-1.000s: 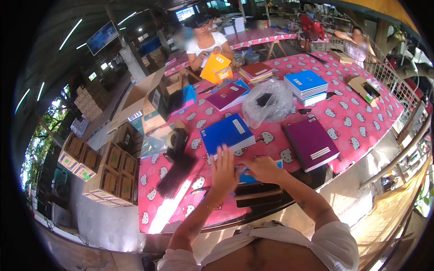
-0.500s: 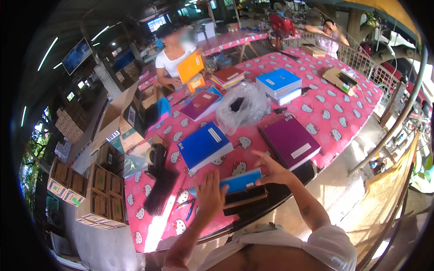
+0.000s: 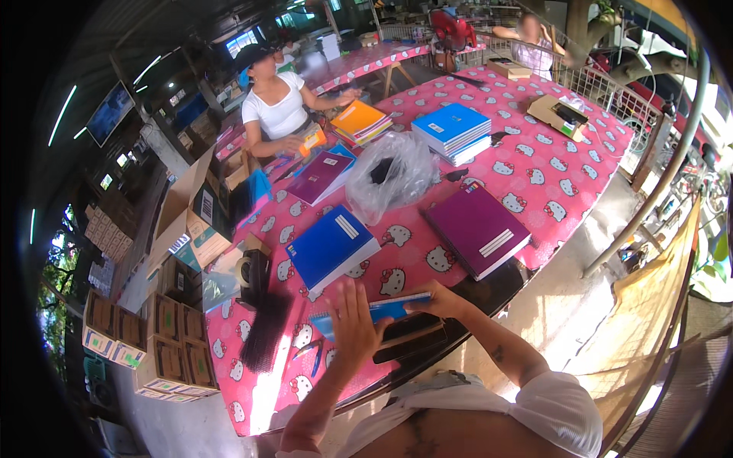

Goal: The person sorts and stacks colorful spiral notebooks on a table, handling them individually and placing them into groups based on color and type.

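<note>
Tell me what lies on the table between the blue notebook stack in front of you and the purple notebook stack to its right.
In the head view, only bare pink patterned tablecloth lies between the blue stack and the purple stack; the clear plastic bag sits farther back.

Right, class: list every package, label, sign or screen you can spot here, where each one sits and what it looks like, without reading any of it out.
Wall screen: upper left, dark rectangle, bluish picture.
Open cardboard box: left of the pink table, brown, flap raised, white label.
Small cartons: stacked lower left, brown with coloured labels.
Clear plastic bag: table centre, crumpled, something dark inside.
Blue booklet: at both hands, near edge.
</note>
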### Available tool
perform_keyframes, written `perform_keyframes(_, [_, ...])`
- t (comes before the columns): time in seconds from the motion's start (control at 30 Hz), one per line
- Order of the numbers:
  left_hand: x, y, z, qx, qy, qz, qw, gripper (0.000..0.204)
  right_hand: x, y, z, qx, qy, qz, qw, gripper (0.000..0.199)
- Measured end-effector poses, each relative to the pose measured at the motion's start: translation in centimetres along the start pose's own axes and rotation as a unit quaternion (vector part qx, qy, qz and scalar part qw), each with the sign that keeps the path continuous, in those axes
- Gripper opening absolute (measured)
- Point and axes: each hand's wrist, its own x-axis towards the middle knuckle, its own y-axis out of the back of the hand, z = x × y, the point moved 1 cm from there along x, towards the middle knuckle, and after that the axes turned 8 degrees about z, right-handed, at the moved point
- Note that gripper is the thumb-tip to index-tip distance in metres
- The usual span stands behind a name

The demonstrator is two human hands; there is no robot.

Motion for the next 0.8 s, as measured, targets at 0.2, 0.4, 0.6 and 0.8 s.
perform_keyframes(0.2, [1.7,-2.1,-2.8,0.050,0.054,0.014,0.997,0.087,-0.2,-0.6,-2.2,-0.022,-0.028,0.034,0.999,0.033])
perform_keyframes(0.4, [-2.5,-3.8,-0.5,-0.009,0.017,-0.009,1.000,0.084,0.7,-1.1,-0.4,-0.061,0.049,0.073,0.994,0.036])
perform_keyframes(0.6, [-1.8,-3.4,0.4,-0.029,-0.049,-0.099,0.993,0.078,0.3,-0.3,0.0,-0.055,-0.030,0.054,0.997,0.035])
perform_keyframes(0.8, [2.8,-3.4,-1.7,0.057,-0.038,0.009,0.998,0.089,0.2,-1.1,0.8,-0.045,-0.013,0.056,0.997,0.031])
